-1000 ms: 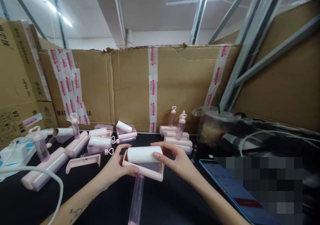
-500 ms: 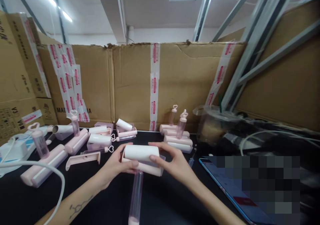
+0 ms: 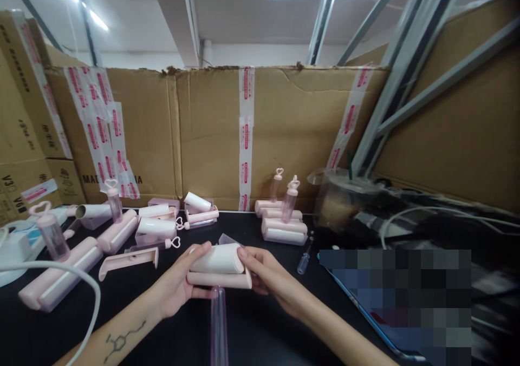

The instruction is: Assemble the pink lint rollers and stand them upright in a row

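Head view: white roll (image 3: 217, 259) lying along the pink frame (image 3: 219, 280), clear handle (image 3: 219, 322) below the frame. Left hand (image 3: 179, 278) clasps the frame's left end, thumb over roll; right hand (image 3: 268, 275) grasps the right end — seemingly a two-ended hold for steadiness. Screwdriver (image 3: 302, 263) right of frame, perhaps for easy reach — loose bracket (image 3: 129, 262) left of it.

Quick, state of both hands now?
Left hand: closed, holding the white roll and pink frame.
Right hand: closed on the same pieces, at their right end.
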A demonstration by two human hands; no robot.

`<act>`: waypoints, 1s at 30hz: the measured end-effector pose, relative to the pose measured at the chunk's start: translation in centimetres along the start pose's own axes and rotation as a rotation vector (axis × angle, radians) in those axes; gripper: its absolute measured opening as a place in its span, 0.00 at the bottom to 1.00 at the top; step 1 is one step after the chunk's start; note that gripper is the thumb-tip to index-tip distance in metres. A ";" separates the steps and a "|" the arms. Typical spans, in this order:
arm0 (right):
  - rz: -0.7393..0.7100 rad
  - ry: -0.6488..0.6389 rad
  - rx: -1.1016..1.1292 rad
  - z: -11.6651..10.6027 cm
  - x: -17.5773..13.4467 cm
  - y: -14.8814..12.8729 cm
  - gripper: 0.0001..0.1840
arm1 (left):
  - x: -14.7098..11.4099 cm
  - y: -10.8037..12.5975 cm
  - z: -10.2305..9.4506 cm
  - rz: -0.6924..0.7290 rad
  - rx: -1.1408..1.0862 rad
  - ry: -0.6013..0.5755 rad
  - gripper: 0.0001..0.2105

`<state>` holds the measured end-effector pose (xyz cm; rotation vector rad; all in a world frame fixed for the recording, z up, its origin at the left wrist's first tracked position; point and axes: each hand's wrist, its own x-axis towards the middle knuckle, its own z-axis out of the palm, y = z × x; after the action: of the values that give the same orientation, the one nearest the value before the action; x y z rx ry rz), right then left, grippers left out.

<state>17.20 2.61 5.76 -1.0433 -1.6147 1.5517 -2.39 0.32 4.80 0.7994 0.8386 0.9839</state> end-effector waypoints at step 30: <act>-0.016 0.070 0.169 1.3 -1.2 -0.7 0.25 | -0.4 -0.6 0.6 -0.085 -0.109 -0.100 0.13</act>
<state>16.55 1.02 6.47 -0.9796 -1.4154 1.5931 -1.80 -0.32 4.64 0.7078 0.7213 0.8990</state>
